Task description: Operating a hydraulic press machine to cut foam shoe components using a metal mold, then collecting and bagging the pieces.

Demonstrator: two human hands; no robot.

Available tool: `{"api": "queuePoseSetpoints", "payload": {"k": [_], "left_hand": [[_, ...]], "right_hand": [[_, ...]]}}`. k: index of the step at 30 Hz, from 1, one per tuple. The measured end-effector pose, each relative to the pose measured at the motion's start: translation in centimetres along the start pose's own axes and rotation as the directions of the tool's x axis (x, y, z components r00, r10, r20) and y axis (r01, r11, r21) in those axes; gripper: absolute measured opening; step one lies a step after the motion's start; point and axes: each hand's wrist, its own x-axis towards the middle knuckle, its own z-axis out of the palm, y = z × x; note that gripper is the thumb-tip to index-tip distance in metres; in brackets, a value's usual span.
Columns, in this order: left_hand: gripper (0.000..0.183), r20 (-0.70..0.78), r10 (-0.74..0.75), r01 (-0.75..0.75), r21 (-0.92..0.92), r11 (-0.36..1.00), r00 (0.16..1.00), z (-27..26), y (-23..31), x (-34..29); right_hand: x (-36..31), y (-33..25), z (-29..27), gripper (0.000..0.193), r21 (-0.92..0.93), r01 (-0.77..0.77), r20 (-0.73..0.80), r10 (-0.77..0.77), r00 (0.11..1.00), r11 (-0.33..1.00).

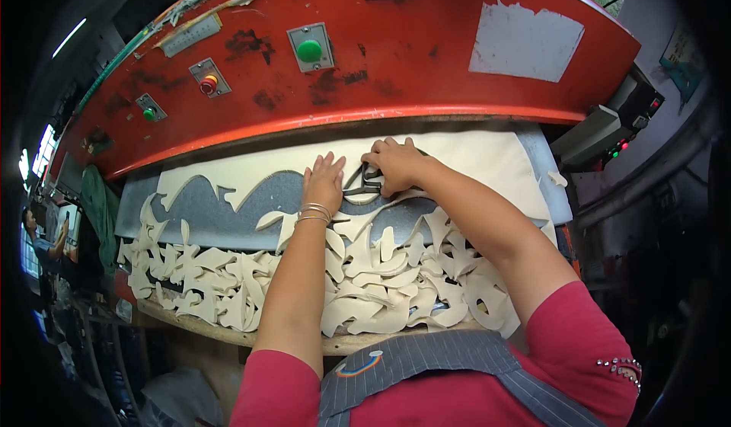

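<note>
Landmark for all positions: the cream sheet [480, 156]. Nearest, well to its near side: the striped apron [426, 351] over a red top. Next, a wooden ledge [335, 347], then a heap of curved cream offcuts [228, 275] between ledge and sheet, some pieces overlapping. Grey board [274, 206] lies under the sheet and shows along its near edge, where rounded bays are cut out.

Beyond the sheet: the red machine [426, 54], paint scuffed black in patches, spanning its full width. On its front, a large green button [309, 51], a red button [209, 84] and a pale torn paper [525, 40]. Right of the sheet: a dark control box [636, 107] with small red and green lights. Left of the sheet: a green cloth [99, 206]; farther left, another person [47, 236] near bright windows.

Hands, close together at the sheet's near edge. Left hand [326, 187]: palm down, fingers extended and slightly parted, gripping nothing, just left of the black metal cutter [373, 185]; contact with it cannot be told. Right hand [394, 166]: fingers bent, closed on the cutter, which sits at the sheet's near edge, between the hands.
</note>
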Motion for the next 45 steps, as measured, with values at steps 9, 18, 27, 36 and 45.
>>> {"api": "queuePoseSetpoints", "payload": {"k": [9,18,27,36,45], "left_hand": [[0.037,0.128,-0.078,0.064,0.11,0.992,0.989,-1.0,0.3,-0.5],[0.051,0.489,0.189,0.329,-0.779,0.534,0.851,0.4,17.3,-6.0],[0.047,0.276,-0.047,0.266,-0.846,0.463,0.96,3.3,19.0,-10.8],[0.065,0.473,0.441,0.525,-0.851,0.005,0.763,-4.5,18.5,-19.1],[0.061,0.501,0.536,0.376,-0.865,0.331,0.68,-4.4,18.1,-20.8]], "right_hand": [[-18.9,-0.9,2.9,0.032,-0.419,0.414,-0.561,-0.589,0.581,0.808],[-25.1,1.9,7.6,0.027,0.096,0.618,-0.219,-0.589,0.778,0.78],[-22.3,-0.4,10.8,0.092,0.837,-0.054,-0.413,0.692,0.592,0.545],[-27.3,-4.1,11.1,0.074,0.698,0.295,-0.551,0.226,0.803,0.653],[-28.4,-3.8,11.1,0.077,0.652,0.253,-0.493,0.145,0.858,0.715]]}}
